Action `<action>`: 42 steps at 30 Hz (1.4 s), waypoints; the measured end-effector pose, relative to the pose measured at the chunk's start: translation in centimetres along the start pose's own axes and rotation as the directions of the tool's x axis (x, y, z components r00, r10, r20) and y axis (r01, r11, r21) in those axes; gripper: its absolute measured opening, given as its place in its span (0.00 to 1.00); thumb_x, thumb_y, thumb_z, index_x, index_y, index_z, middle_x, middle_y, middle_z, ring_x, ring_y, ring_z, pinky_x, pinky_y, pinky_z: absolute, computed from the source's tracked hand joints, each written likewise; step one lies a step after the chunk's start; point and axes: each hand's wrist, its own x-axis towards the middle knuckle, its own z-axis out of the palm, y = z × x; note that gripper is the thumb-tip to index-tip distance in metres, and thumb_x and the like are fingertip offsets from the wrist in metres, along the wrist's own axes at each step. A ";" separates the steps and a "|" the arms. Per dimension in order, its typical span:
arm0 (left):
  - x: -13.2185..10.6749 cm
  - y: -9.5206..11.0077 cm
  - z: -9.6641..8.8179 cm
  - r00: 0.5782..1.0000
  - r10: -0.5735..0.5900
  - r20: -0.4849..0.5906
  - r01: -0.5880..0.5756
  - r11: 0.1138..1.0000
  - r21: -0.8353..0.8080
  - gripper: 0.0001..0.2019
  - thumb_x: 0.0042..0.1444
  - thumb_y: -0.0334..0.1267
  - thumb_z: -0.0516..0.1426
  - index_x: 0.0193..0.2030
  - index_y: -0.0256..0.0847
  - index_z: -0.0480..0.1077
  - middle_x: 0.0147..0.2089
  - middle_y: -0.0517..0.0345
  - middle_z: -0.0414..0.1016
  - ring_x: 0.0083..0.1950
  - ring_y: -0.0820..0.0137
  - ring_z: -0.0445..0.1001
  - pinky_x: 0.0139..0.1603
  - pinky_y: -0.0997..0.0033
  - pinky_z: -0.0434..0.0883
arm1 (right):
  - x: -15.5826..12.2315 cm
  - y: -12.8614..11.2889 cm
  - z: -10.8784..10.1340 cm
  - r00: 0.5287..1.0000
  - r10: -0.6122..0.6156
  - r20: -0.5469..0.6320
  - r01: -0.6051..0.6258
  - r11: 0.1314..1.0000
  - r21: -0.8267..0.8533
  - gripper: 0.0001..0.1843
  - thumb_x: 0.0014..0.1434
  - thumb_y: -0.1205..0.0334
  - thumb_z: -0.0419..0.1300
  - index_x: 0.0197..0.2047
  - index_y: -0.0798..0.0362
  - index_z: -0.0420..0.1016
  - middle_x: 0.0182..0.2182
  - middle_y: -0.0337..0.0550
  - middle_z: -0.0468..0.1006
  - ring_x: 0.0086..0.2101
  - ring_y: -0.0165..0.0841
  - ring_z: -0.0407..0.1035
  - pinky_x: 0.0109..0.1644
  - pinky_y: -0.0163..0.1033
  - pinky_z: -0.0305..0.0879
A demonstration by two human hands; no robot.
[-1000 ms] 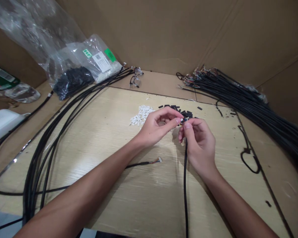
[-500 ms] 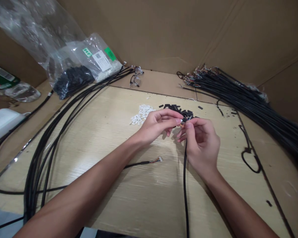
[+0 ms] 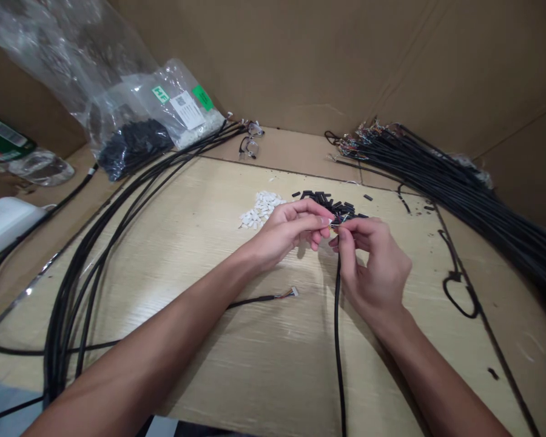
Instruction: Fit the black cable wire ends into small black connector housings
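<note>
Between thumb and fingertips, my left hand [image 3: 295, 226] pinches a small white connector [image 3: 330, 223]. My right hand [image 3: 373, 255] is closed on the thin coloured wires at the end of a black cable [image 3: 339, 340], which hangs down toward me over the table. The fingertips of both hands nearly meet, and whether a wire sits in the connector is too small to tell. Just behind my hands lie a heap of white connectors [image 3: 261, 208] and a heap of short black tubes [image 3: 321, 198]. Below my left wrist rests another cable end with a white connector [image 3: 293, 291].
A bundle of black cables [image 3: 464, 182] with bare wire ends lies at the right. More cables [image 3: 100, 243] curve along the left. Clear plastic bags [image 3: 136, 142], a bottle [image 3: 40, 167], a white box [image 3: 9, 224] and glasses [image 3: 249, 147] stand around the edges, before cardboard walls.
My right hand has turned slightly, and its lower fingers have drawn in. The wire ends now fan out above its fingertips. My left hand keeps its pinch almost in place.
</note>
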 end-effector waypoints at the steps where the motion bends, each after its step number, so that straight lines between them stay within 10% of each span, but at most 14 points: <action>1: 0.0 0.0 0.0 1.000 -0.002 0.006 0.002 1.000 -0.014 0.09 0.58 0.35 0.73 0.41 0.36 0.81 0.31 0.60 0.82 0.28 0.78 0.75 0.29 0.78 0.71 | 0.0 0.0 0.0 1.000 -0.011 0.002 0.011 1.000 -0.007 0.08 0.76 0.70 0.63 0.53 0.48 0.74 0.39 0.37 0.83 0.32 0.30 0.82 0.35 0.33 0.82; 42: 0.0 0.1 -0.3 0.999 -0.026 0.026 0.025 0.999 0.042 0.13 0.55 0.40 0.76 0.41 0.37 0.80 0.32 0.58 0.83 0.29 0.77 0.76 0.32 0.77 0.75 | 0.3 -0.5 -0.3 0.996 -0.091 0.022 0.093 0.991 -0.094 0.09 0.77 0.71 0.62 0.53 0.45 0.74 0.38 0.38 0.84 0.31 0.33 0.79 0.33 0.38 0.75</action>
